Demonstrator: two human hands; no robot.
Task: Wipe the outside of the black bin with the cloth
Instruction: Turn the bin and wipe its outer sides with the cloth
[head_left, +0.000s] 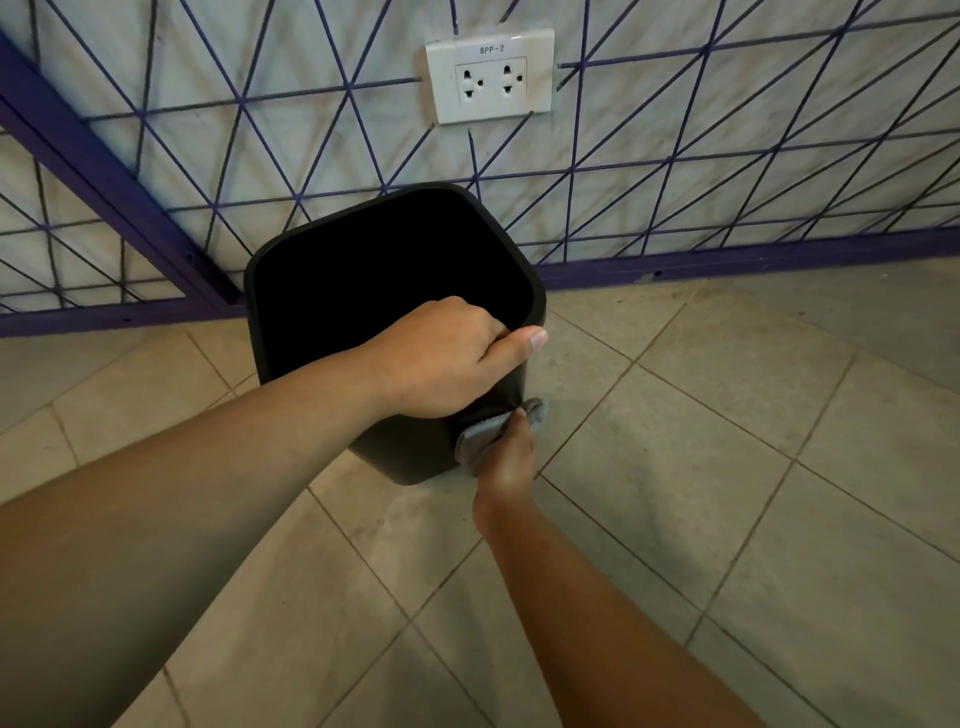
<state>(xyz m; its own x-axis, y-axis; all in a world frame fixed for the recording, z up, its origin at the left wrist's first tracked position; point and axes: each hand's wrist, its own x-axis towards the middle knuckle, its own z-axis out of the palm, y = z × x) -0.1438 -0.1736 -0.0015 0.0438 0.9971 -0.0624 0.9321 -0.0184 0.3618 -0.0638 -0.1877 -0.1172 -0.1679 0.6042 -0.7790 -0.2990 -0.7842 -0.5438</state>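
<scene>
On tiled floor (727, 467), close to wall: one black bin (415, 457), smooth plastic, squarish with rounded corners, open-topped; interior too dark to make out contents. Left hand (441, 358) clamped over near rim, fingers curled inside, thumb laid along edge. Right hand (506, 462) lower down, gripping one grey cloth (483, 434), soft and folded, pressed against bin's outer side wall near a corner. Behind: pale wall with purple line pattern, one white double socket (491, 78).
</scene>
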